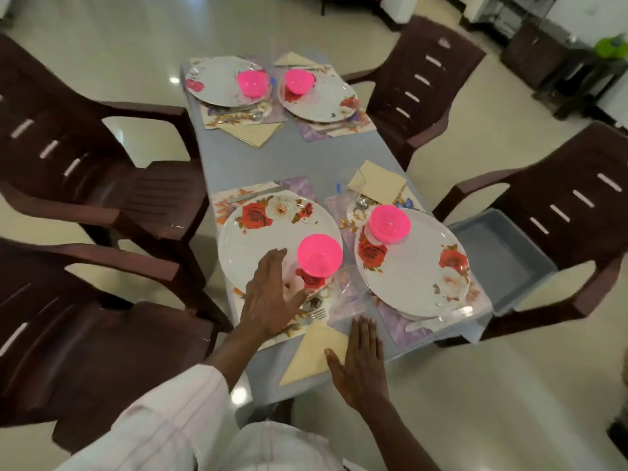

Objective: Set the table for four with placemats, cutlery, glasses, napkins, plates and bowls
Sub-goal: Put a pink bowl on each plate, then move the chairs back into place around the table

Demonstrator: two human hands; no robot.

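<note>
Head view showed four places on the table point(238, 158), each with placemat point(299, 186), plate point(258, 239), pink bowl point(319, 254), napkin point(312, 358), cutlery point(314, 314); glasses unconfirmed. Left hand point(272, 300), fingers straight and spread, was over the near plate; right hand point(360, 362), fingers together, flat beside the napkin. Judged nearly complete.

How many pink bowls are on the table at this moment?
4 across the table: far left bowl, far right bowl, near left bowl by the left hand, near right bowl. None seems hidden.

A loose white shirt point(272, 447) with faint stripes covers the person's torso, its long left sleeve point(170, 413) ending above the wrist.
</note>
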